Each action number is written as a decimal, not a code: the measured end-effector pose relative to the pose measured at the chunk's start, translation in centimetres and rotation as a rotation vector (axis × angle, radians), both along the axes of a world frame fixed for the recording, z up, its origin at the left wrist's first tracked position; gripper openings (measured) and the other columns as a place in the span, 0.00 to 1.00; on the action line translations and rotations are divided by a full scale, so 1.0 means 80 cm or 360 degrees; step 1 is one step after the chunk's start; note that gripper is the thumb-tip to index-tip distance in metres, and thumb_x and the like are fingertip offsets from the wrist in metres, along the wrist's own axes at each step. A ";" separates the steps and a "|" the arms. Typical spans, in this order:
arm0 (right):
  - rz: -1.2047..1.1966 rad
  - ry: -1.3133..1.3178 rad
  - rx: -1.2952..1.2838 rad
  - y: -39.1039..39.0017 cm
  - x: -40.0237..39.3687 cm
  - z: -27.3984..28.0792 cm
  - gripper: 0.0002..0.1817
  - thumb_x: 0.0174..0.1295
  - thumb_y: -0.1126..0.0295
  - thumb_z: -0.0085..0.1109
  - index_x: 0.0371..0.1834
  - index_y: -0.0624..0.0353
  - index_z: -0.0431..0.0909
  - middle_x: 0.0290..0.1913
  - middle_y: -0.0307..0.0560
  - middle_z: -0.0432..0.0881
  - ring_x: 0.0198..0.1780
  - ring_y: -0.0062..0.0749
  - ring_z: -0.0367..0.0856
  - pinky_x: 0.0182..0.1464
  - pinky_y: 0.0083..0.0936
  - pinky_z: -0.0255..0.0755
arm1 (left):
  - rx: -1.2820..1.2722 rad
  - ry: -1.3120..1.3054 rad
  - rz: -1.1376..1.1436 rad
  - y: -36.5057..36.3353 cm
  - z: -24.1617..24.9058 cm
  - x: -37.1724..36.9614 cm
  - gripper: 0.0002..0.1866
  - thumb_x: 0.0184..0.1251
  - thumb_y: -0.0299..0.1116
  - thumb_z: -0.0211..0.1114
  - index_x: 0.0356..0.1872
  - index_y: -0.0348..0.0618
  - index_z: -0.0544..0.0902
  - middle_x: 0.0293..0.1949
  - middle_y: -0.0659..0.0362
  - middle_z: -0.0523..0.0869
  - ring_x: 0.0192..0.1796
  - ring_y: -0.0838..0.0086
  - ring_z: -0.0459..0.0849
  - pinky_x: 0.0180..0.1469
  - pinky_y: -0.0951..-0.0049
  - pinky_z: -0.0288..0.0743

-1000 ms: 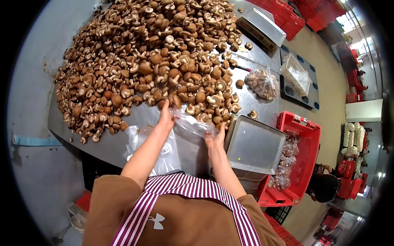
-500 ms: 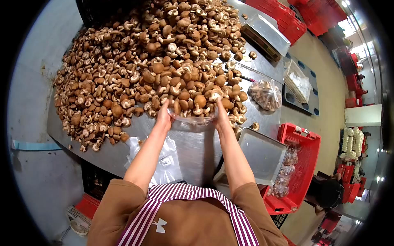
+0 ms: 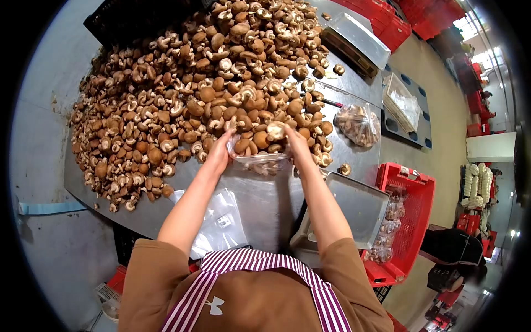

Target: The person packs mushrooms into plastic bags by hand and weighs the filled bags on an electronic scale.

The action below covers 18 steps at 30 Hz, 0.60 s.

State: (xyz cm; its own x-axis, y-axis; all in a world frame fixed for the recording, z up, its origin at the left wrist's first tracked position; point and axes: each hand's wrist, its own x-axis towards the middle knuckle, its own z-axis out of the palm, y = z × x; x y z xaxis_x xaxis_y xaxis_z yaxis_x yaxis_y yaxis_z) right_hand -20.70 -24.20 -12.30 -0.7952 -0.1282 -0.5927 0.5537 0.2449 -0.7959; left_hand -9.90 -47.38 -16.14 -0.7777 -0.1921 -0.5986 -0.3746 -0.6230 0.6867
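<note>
Head view: the left hand [image 3: 219, 154] is gripping the left edge of a clear thin plastic bag [image 3: 260, 161], fingers closed on the film; the right hand [image 3: 296, 143] is gripping the bag's right edge, likewise closed; the bag is lying open on the grey steel table [image 3: 260, 205], its mouth touching the large pile of brown shiitake mushrooms [image 3: 204, 88]; a rectangular metal tray [image 3: 354, 207] is sitting just right of the right forearm; flat spare clear bags [image 3: 218, 221] are lying beside the left forearm.

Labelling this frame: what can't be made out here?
Head view only:
- Bag contents: clear film glares, mushrooms behind show through.
- Left hand and right hand fingertips: buried in the pile.
- Label on the flat bags: too small.
- Scale display: faces away.
- Crate bags: mesh wall hides most.
- Pile's far edge: cut off by the frame.
</note>
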 end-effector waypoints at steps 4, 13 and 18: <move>0.0241 0.0409 0.0303 -0.022 0.001 -0.030 0.40 0.61 0.40 0.64 0.66 0.62 0.75 0.59 0.54 0.82 0.60 0.44 0.78 0.64 0.34 0.69 | -0.0291 0.0032 -0.0168 0.019 -0.002 -0.031 0.28 0.73 0.48 0.64 0.63 0.35 0.78 0.53 0.57 0.87 0.51 0.74 0.84 0.50 0.74 0.78; 0.0749 0.0268 -0.0154 0.040 0.053 0.031 0.38 0.59 0.52 0.71 0.71 0.56 0.71 0.62 0.48 0.80 0.59 0.33 0.78 0.62 0.30 0.71 | -0.0813 0.0290 -0.0901 0.035 0.052 0.050 0.24 0.80 0.45 0.54 0.68 0.44 0.77 0.54 0.57 0.86 0.50 0.77 0.84 0.51 0.76 0.79; 0.0584 0.0043 -0.0437 0.089 0.131 0.061 0.34 0.63 0.62 0.68 0.72 0.58 0.69 0.49 0.39 0.82 0.34 0.20 0.78 0.28 0.20 0.71 | -0.1105 0.0716 -0.0734 0.053 0.069 0.134 0.25 0.82 0.46 0.49 0.69 0.42 0.76 0.59 0.55 0.85 0.36 0.79 0.86 0.48 0.76 0.79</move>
State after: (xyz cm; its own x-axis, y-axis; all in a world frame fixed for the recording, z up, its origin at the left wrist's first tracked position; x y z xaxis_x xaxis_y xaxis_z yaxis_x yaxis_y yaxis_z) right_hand -10.24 -17.05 -7.44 -0.6825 -0.5535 -0.4773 0.4480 0.1991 -0.8716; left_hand 0.84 -43.13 -10.66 -0.9958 -0.0086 -0.0914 -0.0917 0.1225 0.9882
